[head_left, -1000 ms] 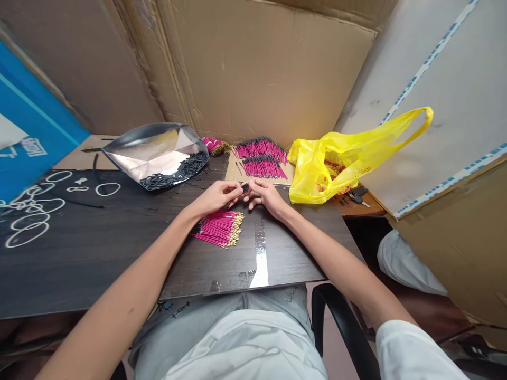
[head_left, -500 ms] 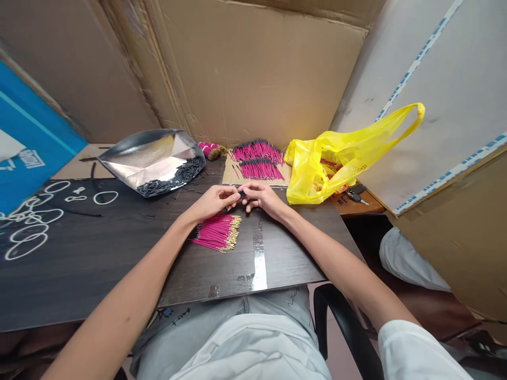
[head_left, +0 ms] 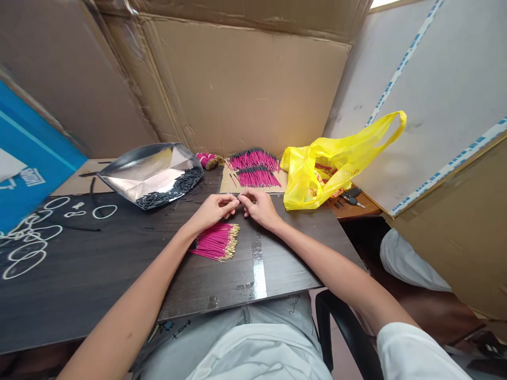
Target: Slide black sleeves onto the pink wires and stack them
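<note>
My left hand (head_left: 214, 212) and my right hand (head_left: 260, 210) meet at the fingertips above the dark table, both closed in a pinch. Whatever lies between the fingers is too small and too hidden to name. Right below my left hand lies a fan of thin pink sticks (head_left: 214, 243) with gold-coloured tips to the right; their dark ends are partly under my wrist. Beyond the hands, two rows of pink sticks with black ends, a front row (head_left: 257, 178) and a back row (head_left: 253, 158), rest on a cardboard sheet (head_left: 227, 183).
An open silver-lined pouch (head_left: 130, 184) with small black tubes (head_left: 170, 191) stands at the back left, near a tied pink bundle (head_left: 206, 160). White rings (head_left: 105, 211) lie on the left. A yellow plastic bag (head_left: 297, 184) and keys (head_left: 352, 199) are at the right. Cardboard walls (head_left: 245, 84) enclose the back.
The fingertips of both hands have come closer together, and the dark bit seen between them before is now mostly hidden. The view has tilted up slightly.
</note>
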The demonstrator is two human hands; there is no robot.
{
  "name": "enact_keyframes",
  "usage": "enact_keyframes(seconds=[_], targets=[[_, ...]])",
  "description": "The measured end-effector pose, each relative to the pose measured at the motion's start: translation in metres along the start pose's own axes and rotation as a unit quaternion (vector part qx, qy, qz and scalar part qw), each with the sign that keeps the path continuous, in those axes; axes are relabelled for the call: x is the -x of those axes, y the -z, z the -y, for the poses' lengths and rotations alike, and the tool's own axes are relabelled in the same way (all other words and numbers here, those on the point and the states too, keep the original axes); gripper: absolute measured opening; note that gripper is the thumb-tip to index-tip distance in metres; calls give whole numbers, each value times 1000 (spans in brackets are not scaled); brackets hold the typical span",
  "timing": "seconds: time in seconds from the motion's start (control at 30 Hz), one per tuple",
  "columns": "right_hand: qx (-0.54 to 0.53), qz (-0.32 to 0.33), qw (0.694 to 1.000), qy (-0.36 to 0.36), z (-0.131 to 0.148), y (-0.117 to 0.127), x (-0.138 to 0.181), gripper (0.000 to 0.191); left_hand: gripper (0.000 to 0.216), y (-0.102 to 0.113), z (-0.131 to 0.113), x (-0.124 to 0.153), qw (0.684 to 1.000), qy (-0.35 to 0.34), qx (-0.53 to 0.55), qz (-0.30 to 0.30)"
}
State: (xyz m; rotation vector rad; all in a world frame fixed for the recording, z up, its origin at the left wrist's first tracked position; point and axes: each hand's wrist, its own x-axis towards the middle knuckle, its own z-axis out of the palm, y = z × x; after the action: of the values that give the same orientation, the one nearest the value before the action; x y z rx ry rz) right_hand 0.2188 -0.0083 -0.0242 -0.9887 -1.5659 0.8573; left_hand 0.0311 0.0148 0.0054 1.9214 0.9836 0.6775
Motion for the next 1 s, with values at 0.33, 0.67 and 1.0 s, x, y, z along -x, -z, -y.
enact_keyframes(seconds=[0.33,0.67,1.0], targets=[[-194,3,977,-85,-8,7,-8,45,46,5,5,0,998,20,55,-17],[-246,23,964,-93,-2,-8,-3,47,43,-2,-7,3,987,23,156,-25],[-248,-33,961,-118,4,-7,-1,47,44,-6,-8,3,991,14,119,-61]])
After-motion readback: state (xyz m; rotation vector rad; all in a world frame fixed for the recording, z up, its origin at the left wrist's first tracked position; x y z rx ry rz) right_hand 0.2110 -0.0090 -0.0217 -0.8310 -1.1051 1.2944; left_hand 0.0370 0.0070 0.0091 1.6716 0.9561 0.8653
